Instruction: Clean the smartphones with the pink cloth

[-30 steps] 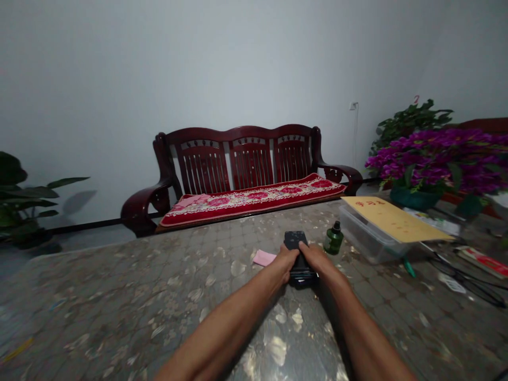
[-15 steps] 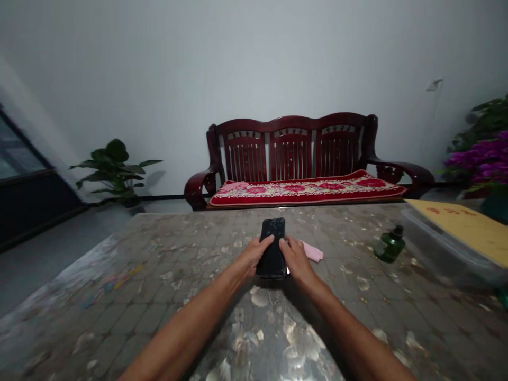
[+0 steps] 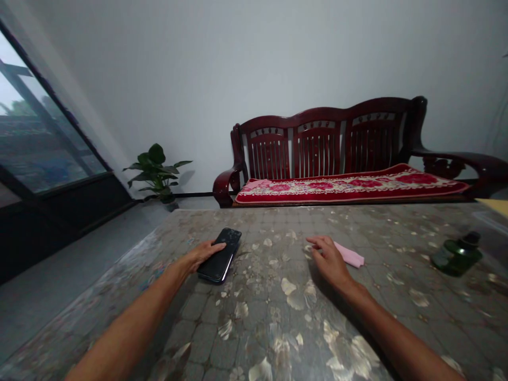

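My left hand (image 3: pixel 205 253) grips a black smartphone (image 3: pixel 220 258) by its left side, thumb across the dark, speckled face. The phone is tilted and hangs low over the table, or just touches it; I cannot tell which. My right hand (image 3: pixel 328 257) holds nothing, its fingers apart and pointing left above the tabletop. Just beyond the right hand lies a folded pink cloth (image 3: pixel 350 255), partly covered by that hand.
A patterned grey cover lies on the table (image 3: pixel 273 296). To the right are a green bottle (image 3: pixel 456 256) with a black cap and a clear plastic bin (image 3: pixel 492 225). Behind the table stands a dark red wooden bench (image 3: pixel 317 143); a potted plant (image 3: pixel 156 169) is back left.
Both hands were on the phone; my right hand has let go and moved right. My left hand has carried the phone left. The view has turned left.
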The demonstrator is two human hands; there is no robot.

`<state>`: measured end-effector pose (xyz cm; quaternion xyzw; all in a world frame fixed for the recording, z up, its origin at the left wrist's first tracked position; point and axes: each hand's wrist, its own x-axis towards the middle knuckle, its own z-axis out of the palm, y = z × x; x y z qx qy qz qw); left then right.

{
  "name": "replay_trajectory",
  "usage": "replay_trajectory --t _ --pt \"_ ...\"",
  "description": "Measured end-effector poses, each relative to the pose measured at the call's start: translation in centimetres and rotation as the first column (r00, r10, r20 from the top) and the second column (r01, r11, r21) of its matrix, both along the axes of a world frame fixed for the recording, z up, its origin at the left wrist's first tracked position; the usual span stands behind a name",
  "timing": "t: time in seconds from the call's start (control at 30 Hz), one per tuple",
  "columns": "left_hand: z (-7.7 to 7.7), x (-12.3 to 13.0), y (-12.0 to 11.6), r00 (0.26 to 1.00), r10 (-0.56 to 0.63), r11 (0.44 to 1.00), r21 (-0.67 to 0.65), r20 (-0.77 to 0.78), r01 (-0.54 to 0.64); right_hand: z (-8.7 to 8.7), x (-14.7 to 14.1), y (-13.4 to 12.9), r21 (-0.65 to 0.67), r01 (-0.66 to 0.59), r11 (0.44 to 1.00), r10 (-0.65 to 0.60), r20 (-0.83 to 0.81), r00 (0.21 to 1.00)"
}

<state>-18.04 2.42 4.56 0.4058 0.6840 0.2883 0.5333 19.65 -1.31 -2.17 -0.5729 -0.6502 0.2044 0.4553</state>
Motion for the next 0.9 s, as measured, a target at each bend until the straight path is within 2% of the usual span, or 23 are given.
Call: replay_trajectory --t 0.17,0.47,0.9 --pt "-0.3 -2.1 0.5 0.999 0.001 1.000 -0.027 -0.040 -0.002 -0.8 -0.2 -0.3 0.024 0.005 1.000 -0.004 -0.003 1.000" --pt "-0.7 -3.0 1.1 0.993 -0.040 0.999 -0.011 -0.108 0.039 -3.3 0.0 -0.3 0.012 0.019 1.000 -0.019 -0.009 1.000" --pt "-0.1 -4.2 2.3 0.949 -0.100 0.995 -0.016 -0.299 0.099 -3.8 0.3 -0.2 -0.027 0.014 1.000 -0.014 -0.008 1.000"
